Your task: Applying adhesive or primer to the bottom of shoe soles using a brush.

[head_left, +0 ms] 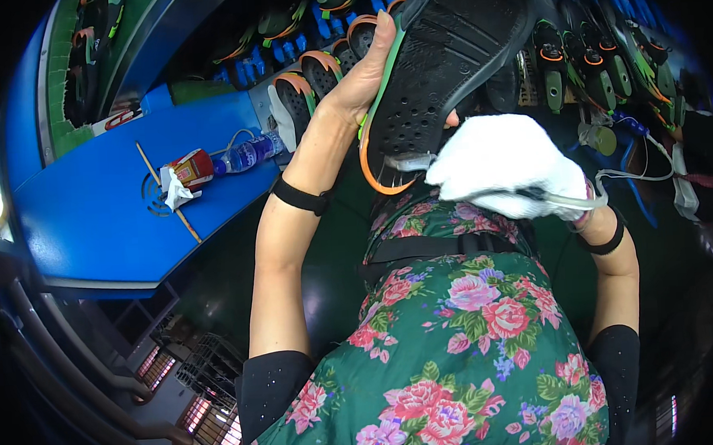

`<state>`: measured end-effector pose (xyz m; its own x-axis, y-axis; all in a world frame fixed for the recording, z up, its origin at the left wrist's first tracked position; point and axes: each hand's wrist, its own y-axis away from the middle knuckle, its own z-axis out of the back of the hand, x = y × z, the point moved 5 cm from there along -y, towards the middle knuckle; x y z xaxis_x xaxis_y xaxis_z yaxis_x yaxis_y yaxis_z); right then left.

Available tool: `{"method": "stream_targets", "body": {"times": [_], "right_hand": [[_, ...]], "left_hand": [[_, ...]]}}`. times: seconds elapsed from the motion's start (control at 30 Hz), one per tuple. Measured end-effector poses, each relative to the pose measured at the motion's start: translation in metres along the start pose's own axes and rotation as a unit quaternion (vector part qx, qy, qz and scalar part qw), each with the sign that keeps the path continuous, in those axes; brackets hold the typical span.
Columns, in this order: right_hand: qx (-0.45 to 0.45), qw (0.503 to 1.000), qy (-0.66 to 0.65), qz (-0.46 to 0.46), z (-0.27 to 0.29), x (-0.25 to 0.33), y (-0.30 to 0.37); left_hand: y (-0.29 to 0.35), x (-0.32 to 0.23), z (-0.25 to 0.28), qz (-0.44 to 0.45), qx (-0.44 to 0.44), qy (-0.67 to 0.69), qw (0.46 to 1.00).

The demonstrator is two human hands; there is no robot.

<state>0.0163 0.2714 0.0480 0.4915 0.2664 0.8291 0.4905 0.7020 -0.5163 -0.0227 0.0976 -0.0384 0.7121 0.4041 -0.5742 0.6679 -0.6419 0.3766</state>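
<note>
My left hand (359, 85) grips the left edge of a black shoe sole (452, 48) with a green and orange rim, thumb up along the side. The sole is tilted toward me, its rounded orange end pointing down and a group of small holes above that end. In a white glove, my right hand (502, 162) is closed around a brush (408, 162) with a pale, flat head and thin bristles. The bristles lie at the orange end of the sole. Most of the brush handle is hidden by the glove. A clear tube (644, 177) runs from the gloved hand off to the right.
On the blue tabletop (90, 212) at left stand a plastic bottle (248, 153), a red and yellow box (191, 168), a crumpled tissue (177, 191) and a thin stick (187, 227). Several black shoes (594, 57) fill racks at the back. A small jar (598, 137) is at right.
</note>
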Motion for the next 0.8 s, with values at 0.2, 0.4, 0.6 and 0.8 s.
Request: {"method": "stream_targets", "body": {"times": [0.2,0.4,0.6,0.8], "right_hand": [[-0.060,0.968,-0.201,-0.140,0.011,-0.011,0.003],[-0.225,0.948,0.029,-0.226,0.044,-0.007,0.006],[-0.140,0.979,0.107,-0.100,0.045,0.010,0.001],[-0.206,0.962,0.158,-0.091,0.037,0.031,0.001]], "left_hand": [[0.006,0.006,0.005,-0.033,0.057,0.071,0.995],[0.013,0.050,-0.009,-0.124,0.044,0.238,0.962],[0.034,0.081,-0.008,-0.087,-0.101,0.021,0.991],[0.043,0.061,-0.029,-0.140,0.004,0.430,0.892]]}}
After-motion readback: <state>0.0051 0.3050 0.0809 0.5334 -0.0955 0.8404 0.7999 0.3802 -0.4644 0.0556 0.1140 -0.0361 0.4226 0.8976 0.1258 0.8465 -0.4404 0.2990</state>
